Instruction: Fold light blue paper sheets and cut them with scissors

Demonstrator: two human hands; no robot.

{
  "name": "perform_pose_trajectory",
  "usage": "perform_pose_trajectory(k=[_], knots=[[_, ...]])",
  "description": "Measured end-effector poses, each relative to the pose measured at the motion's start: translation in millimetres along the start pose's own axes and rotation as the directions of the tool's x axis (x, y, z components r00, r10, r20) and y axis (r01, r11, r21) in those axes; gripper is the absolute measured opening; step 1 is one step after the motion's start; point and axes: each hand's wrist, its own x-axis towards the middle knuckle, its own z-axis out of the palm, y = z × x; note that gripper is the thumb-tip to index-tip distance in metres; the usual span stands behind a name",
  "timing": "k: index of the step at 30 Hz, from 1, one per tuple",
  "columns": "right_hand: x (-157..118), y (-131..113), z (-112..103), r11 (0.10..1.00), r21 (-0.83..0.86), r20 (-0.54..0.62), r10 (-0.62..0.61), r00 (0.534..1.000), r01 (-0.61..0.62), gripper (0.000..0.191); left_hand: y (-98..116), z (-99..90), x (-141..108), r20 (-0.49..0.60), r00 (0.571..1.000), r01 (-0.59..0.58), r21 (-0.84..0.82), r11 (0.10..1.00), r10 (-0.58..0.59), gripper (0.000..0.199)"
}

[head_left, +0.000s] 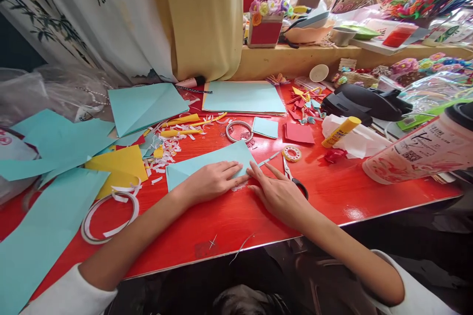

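Note:
A folded light-blue sheet of paper (pixel 238 152) lies at the middle of the red table. My left hand (pixel 210 180) rests flat on it, fingers stretched toward its right edge. My right hand (pixel 279 196) is at that right edge, fingers extended and slightly spread, their tips touching the paper. A thin pale strip (pixel 269 158) runs out from beside the right fingers toward a small yellow-rimmed tape roll (pixel 291 153). Scissors (pixel 287 171) with black handles lie just beyond the right hand, partly hidden by it.
Blue sheets (pixel 148 106) and a yellow sheet (pixel 120 167) lie left, near a white tape roll (pixel 85 226). White paper scraps (pixel 172 147) are scattered behind my left hand. Toward the right are red squares (pixel 299 133), a glue stick (pixel 342 132) and a large cup (pixel 421 145).

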Motion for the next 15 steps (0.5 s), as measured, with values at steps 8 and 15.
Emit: perform_pose_trajectory(k=[8, 15], knots=[[5, 4, -6, 0.994, -0.109, 0.083, -0.003, 0.997, 0.012, 0.044, 26, -21.0, -38, -0.01, 0.989, 0.147, 0.027, 0.989, -0.147, 0.038], [3, 0, -9, 0.991, -0.119, 0.091, 0.066, 0.994, -0.055, 0.043, 63, -48.3, -91, 0.007, 0.919, 0.387, 0.169, 0.906, -0.394, 0.044]])
